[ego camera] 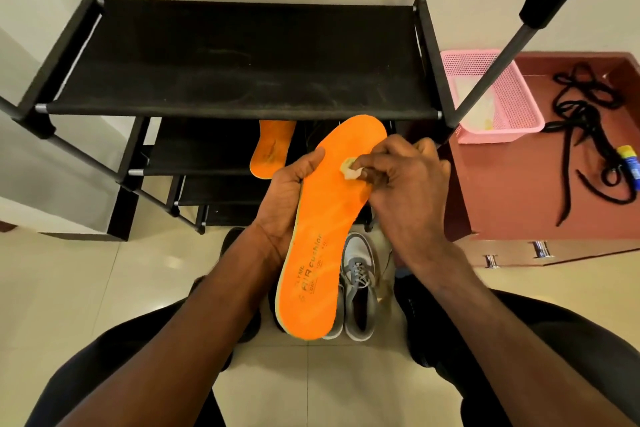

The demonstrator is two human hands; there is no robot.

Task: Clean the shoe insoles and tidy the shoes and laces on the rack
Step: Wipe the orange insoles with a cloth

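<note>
At the centre of the frame we see a long orange foam insole (322, 225) with dark printed lettering near its heel, held up at a slant so that its toe points toward the upper right. The left hand (289, 198) grips it along its left edge, thumb lying across the orange face and fingers curled behind. The right hand (398, 180) pinches a small crumpled pale wad of cloth or tissue (349, 172) between thumb and fingertips, and the wad presses against the insole's forefoot.

Behind the hands stands a black metal-framed shoe rack with dark fabric shelves (242, 80), filling the upper half of the frame. A second orange insole (272, 149) lies on a lower shelf, just left of the held one, its toe partly hidden under the shelf above.

Below the hands, at lower centre, a grey and white laced sneaker (360, 291) sits on the cream tiled floor (104, 288), partly covered by the heel of the held insole. We cannot tell whether a second shoe sits beside it.

At the right of the frame a reddish-brown low cabinet top (512, 191) bears a pink perforated plastic basket (512, 97) near the rack's post, a loose tangle of black shoelaces (585, 118), and a small yellow and blue tube (628, 163) at the right edge touching the laces.
</note>
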